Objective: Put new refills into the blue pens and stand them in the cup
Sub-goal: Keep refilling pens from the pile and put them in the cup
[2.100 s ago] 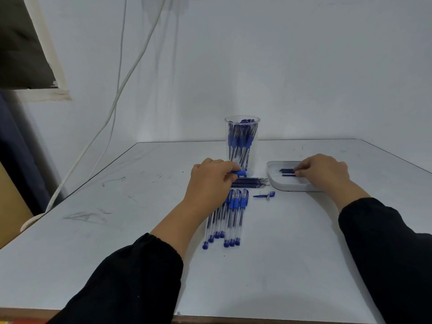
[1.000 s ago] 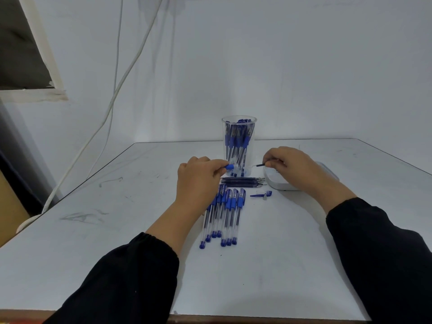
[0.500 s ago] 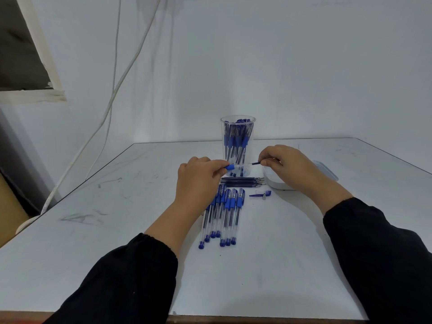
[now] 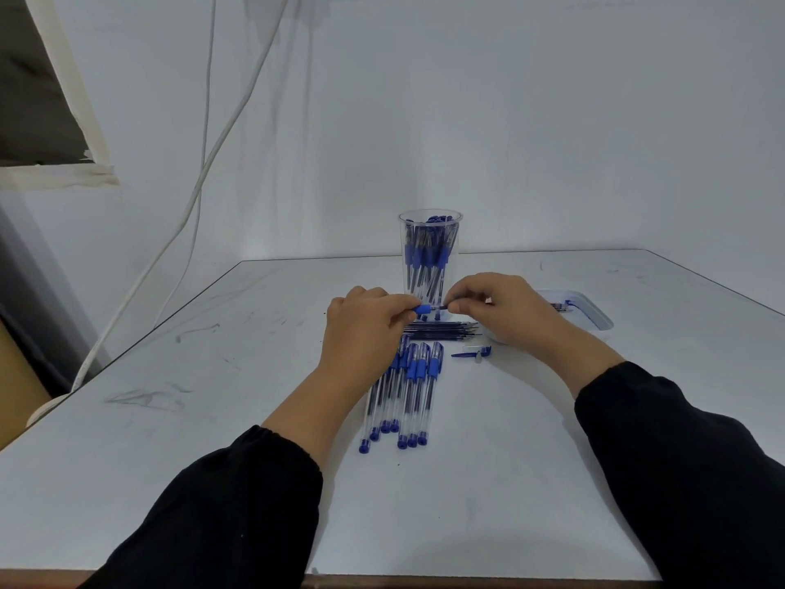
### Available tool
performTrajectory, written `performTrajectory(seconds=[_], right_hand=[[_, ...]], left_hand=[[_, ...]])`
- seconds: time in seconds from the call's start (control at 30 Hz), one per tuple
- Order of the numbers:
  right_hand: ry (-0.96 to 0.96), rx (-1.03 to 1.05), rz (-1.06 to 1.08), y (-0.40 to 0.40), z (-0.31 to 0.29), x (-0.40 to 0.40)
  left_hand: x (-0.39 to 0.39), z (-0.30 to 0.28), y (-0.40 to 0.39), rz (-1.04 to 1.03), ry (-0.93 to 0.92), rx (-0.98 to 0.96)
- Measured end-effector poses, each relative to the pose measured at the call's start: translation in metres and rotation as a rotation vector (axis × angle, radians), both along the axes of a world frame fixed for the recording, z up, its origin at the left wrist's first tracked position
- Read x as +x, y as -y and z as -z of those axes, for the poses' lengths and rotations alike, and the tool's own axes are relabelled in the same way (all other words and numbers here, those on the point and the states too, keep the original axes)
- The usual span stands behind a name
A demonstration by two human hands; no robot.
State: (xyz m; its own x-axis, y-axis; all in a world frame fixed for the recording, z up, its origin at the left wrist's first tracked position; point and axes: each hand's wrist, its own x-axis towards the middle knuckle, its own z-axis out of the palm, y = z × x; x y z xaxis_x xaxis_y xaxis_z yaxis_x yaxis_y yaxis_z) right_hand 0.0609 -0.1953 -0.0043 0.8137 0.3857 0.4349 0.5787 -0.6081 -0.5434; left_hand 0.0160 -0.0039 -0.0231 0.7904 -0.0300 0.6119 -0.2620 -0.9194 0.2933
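My left hand (image 4: 365,333) grips a blue pen barrel (image 4: 422,309) whose blue grip end pokes out to the right. My right hand (image 4: 505,310) pinches a thin dark refill (image 4: 440,307), its short visible stretch running into that grip end. Both hands hover in front of the clear cup (image 4: 430,252), which holds several blue pens standing upright. Several more blue pens (image 4: 408,393) lie side by side on the table below my left hand. A row of loose dark refills (image 4: 446,329) lies crosswise just behind them.
A white tray (image 4: 594,316) with a few refills sits at the right, partly behind my right hand. A loose blue cap and small tip piece (image 4: 473,354) lie near the pens. White cables (image 4: 199,180) hang down the wall at the left.
My right hand left the tray with a refill and came left to the pen in my left hand. The refill has slid further into the barrel.
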Motion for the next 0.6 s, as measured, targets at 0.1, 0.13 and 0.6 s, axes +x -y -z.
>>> performTrajectory(seconds=[0.1, 0.13, 0.6], right_hand=[[-0.12, 0.095, -0.019, 0.001, -0.001, 0.0], [-0.146, 0.138, -0.013, 0.004, -0.001, 0.001], [-0.324, 0.275, 0.047, 0.033, -0.007, 0.003]], left_hand=[[-0.001, 0.0, 0.001, 0.001, -0.004, -0.011], [-0.001, 0.0, 0.0, 0.0, -0.004, -0.026], [-0.001, -0.001, -0.002, -0.01, -0.018, -0.051]])
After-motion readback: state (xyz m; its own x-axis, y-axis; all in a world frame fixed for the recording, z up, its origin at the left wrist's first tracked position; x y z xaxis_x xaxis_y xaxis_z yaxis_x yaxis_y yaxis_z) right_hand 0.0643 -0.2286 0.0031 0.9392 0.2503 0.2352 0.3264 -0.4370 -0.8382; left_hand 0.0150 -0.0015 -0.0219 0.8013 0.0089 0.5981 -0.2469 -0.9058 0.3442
